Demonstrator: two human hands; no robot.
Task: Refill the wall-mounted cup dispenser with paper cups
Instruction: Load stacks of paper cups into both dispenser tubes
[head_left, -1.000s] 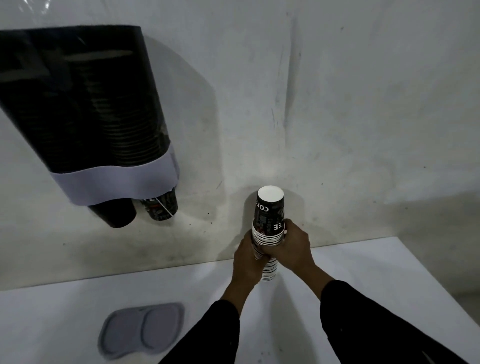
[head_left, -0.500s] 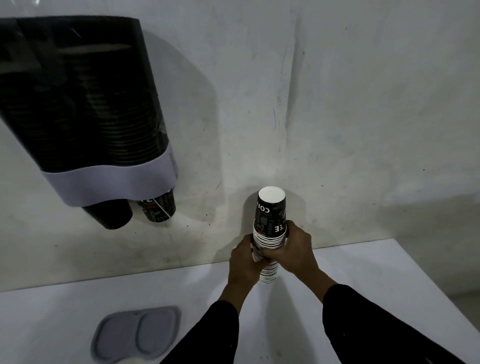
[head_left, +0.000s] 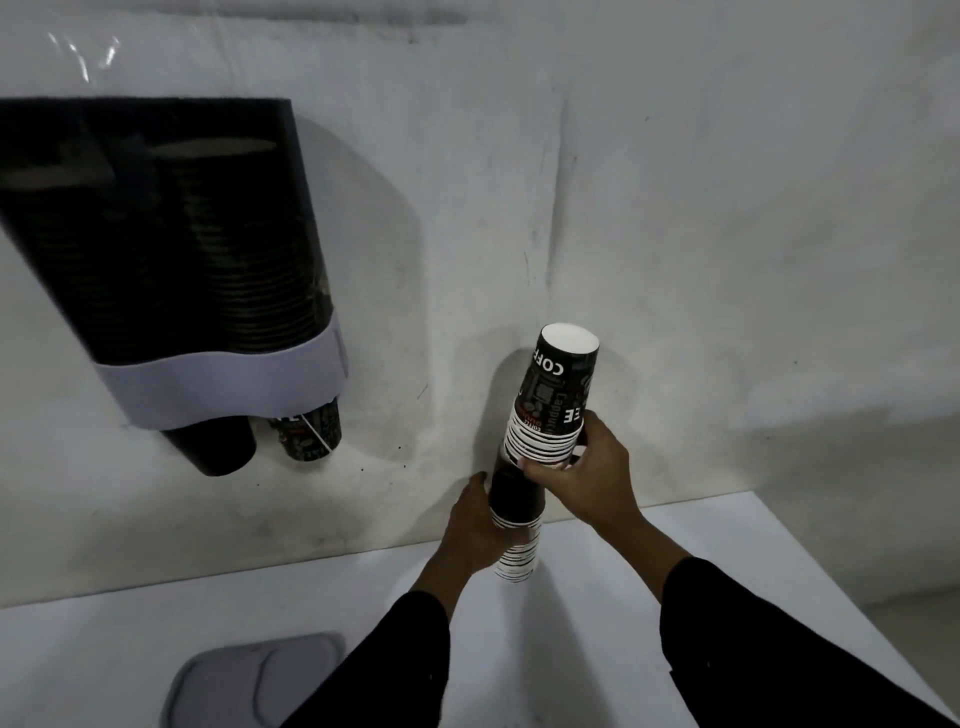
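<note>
Head view shows our left hand gripping the lower cups on the table, our right hand clasping the upper stack, partly pulled off. Beyond, the dispenser already holds cups; we judge loading remains.

Long black sleeves, bare hands

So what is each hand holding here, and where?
The right hand grips the upper black printed paper cup stack at its rims; the left hand grips the lower stack mid-way.
</note>
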